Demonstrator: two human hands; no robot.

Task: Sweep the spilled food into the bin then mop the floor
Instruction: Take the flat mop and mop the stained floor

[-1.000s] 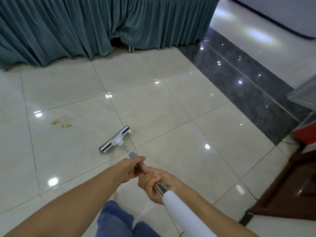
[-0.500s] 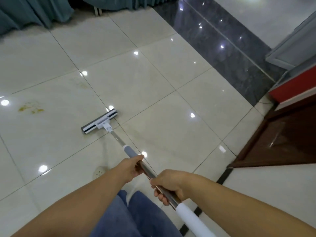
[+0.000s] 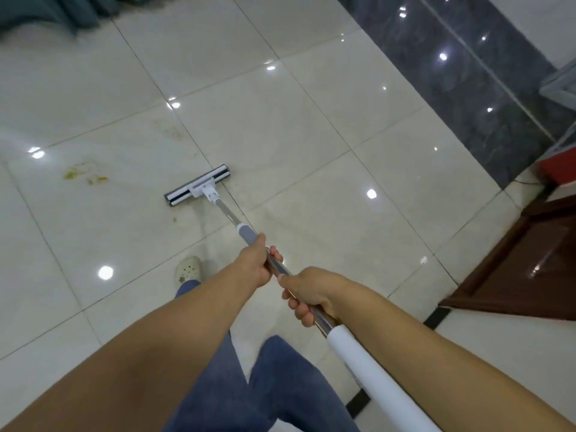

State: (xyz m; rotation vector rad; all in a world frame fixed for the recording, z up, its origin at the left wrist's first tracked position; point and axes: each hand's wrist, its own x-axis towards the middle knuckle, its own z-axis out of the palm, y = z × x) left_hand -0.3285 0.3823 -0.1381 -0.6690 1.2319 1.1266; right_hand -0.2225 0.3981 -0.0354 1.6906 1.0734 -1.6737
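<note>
Food stain (image 3: 85, 175): yellowish smear on the pale floor (image 3: 311, 120), far left.
Mop head (image 3: 198, 189): flat on the tiles, right of the stain, apart from it.
Left hand (image 3: 254, 265): fingers curled round the mop handle (image 3: 227, 213).
Right hand (image 3: 311, 294): wrapped round the same handle, just behind.

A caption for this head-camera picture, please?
Left hand and right hand grip a mop, its head on tiles, apart from a yellowish stain.
</note>
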